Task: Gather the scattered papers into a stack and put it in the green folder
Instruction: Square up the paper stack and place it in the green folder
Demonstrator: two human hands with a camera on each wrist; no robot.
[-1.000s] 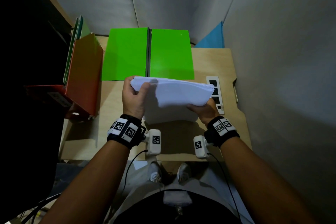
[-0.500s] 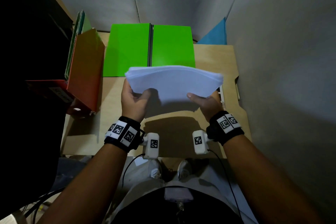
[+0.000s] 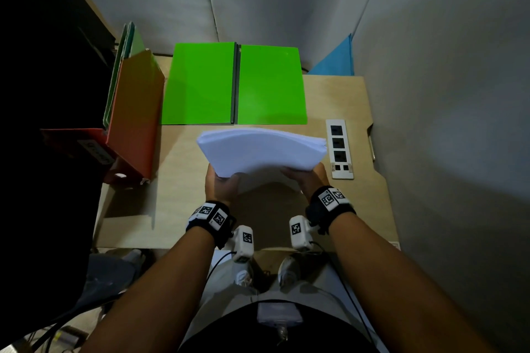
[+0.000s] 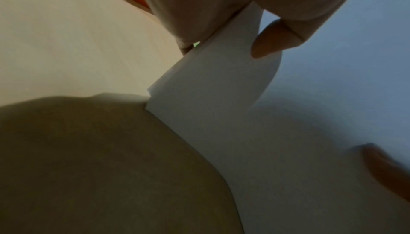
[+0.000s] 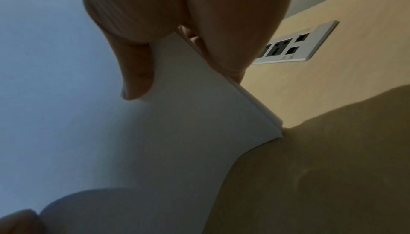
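Observation:
A stack of white papers hangs above the wooden table, bowed upward in the middle. My left hand pinches its near left corner, thumb on top of the papers. My right hand pinches the near right corner of the papers, thumb on top and fingers underneath. The green folder lies open and flat at the back of the table, just beyond the stack's far edge. Both its inner faces are bare.
An orange binder and green files lean at the left edge of the table. A white power strip lies at the right, close to the stack. Grey walls close in at the back and right.
The stack has come slightly back toward me and lower; its far edge now clears the folder's front edge. Both hands have kept their grip on the near corners.

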